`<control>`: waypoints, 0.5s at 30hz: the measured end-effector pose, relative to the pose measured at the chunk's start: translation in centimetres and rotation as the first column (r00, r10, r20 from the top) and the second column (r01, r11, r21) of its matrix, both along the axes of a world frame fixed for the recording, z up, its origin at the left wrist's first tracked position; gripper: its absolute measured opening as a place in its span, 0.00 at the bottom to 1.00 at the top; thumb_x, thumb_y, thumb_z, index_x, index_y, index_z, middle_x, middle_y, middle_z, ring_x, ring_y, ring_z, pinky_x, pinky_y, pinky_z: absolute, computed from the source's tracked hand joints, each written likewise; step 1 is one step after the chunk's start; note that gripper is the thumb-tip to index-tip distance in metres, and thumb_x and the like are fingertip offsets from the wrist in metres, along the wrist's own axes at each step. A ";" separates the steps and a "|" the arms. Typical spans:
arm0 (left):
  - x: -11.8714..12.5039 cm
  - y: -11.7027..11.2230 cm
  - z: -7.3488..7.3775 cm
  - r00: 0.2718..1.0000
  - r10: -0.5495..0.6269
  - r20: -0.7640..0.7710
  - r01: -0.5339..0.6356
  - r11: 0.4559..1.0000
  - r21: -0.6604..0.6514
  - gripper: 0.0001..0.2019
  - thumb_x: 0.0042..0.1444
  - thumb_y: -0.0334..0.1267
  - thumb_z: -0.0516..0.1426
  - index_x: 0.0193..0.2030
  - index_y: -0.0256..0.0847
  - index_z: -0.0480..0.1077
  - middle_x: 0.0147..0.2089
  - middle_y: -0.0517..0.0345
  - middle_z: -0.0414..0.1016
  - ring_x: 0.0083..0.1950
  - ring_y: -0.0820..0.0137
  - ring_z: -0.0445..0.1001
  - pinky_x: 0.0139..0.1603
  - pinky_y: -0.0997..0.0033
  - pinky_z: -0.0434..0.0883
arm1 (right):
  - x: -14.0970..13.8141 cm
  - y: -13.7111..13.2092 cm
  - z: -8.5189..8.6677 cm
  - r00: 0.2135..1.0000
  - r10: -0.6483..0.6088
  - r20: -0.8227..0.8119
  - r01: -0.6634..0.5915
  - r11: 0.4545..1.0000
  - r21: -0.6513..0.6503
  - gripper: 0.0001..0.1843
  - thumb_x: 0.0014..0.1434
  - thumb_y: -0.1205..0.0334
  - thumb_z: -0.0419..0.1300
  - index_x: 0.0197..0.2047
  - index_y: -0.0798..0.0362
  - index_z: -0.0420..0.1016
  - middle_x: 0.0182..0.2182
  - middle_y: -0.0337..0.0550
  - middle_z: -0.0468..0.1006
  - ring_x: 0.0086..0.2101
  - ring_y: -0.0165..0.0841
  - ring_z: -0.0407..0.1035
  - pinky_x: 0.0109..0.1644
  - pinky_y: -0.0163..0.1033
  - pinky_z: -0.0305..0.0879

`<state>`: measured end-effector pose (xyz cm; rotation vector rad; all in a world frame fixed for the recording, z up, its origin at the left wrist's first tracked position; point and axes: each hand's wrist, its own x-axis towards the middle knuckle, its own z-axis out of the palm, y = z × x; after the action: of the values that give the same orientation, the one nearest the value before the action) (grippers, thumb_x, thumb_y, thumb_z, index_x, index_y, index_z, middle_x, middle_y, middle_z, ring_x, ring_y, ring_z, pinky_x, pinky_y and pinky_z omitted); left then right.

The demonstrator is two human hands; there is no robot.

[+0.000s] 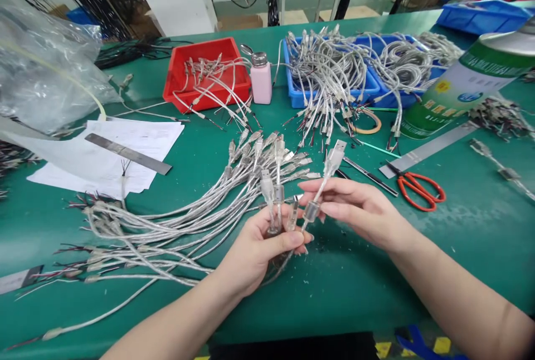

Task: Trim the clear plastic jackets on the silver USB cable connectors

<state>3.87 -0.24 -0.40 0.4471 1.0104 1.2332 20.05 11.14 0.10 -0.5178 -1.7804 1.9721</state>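
Note:
Several clear-jacketed USB cables (267, 186) stand upright in my left hand (273, 240), their plug ends above the closed fingers. Between my two hands, one more USB cable (332, 160) tilts up to the right, its plug highest of all. The fingers of my right hand (355, 204) pinch that cable just by its grey ferrite bead (311, 211), while my left thumb presses near its lower part. To the left lies a pile of similar cables (196, 215), plugs pointing away and stripped wire ends towards the left.
A red tray (173, 78) and blue trays (295, 98) hold more cables at the back. Beside them stand a pink pump bottle (262, 84) and a green-white spray can (455, 90). Red-handled scissors (422, 190), a pen-like tool (370, 176) and steel rulers (129, 154) lie on the green table (460, 271).

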 end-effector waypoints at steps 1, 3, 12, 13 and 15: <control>0.0 0.0 0.0 1.000 -0.013 0.001 0.013 1.000 -0.001 0.12 0.47 0.31 0.64 0.40 0.36 0.71 0.30 0.55 0.78 0.29 0.74 0.73 0.33 0.75 0.68 | -0.1 -0.1 -0.1 0.999 -0.026 -0.029 0.025 0.999 -0.033 0.16 0.62 0.62 0.57 0.53 0.51 0.70 0.45 0.46 0.77 0.44 0.34 0.73 0.45 0.39 0.71; 0.0 0.0 0.0 0.999 -0.037 0.014 0.038 0.999 -0.010 0.12 0.48 0.32 0.64 0.41 0.37 0.71 0.30 0.54 0.78 0.29 0.73 0.73 0.34 0.74 0.68 | -0.2 -0.1 -0.4 0.992 -0.113 -0.058 0.110 0.992 -0.060 0.13 0.61 0.61 0.58 0.49 0.52 0.74 0.41 0.46 0.79 0.38 0.31 0.73 0.39 0.36 0.71; -0.5 -0.1 -0.3 0.993 0.062 -0.101 -0.063 0.998 -0.008 0.14 0.47 0.35 0.65 0.42 0.38 0.74 0.30 0.60 0.73 0.33 0.75 0.68 0.38 0.76 0.63 | 0.8 0.9 0.7 0.952 0.065 0.299 -0.061 0.998 -0.024 0.16 0.59 0.51 0.58 0.40 0.57 0.77 0.22 0.40 0.74 0.19 0.24 0.61 0.21 0.30 0.57; -0.5 -0.1 -0.4 0.995 0.056 -0.088 -0.056 0.998 0.002 0.14 0.47 0.35 0.65 0.42 0.37 0.74 0.29 0.60 0.72 0.32 0.76 0.68 0.37 0.77 0.63 | 1.1 1.2 1.0 0.892 0.154 0.424 -0.163 0.987 -0.017 0.19 0.59 0.49 0.58 0.38 0.57 0.77 0.18 0.38 0.72 0.17 0.23 0.59 0.19 0.30 0.54; -0.6 0.0 -0.4 0.996 0.055 -0.069 -0.054 0.998 0.012 0.12 0.46 0.34 0.66 0.38 0.36 0.72 0.28 0.61 0.72 0.30 0.77 0.68 0.35 0.78 0.63 | 1.5 1.8 1.3 0.749 0.189 0.635 -0.290 0.955 0.057 0.22 0.58 0.45 0.56 0.31 0.57 0.77 0.18 0.39 0.72 0.15 0.23 0.59 0.19 0.30 0.54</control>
<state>3.31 -0.28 -0.80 0.4759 1.0819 1.2798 21.59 12.95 1.43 -1.0321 -2.4915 1.9325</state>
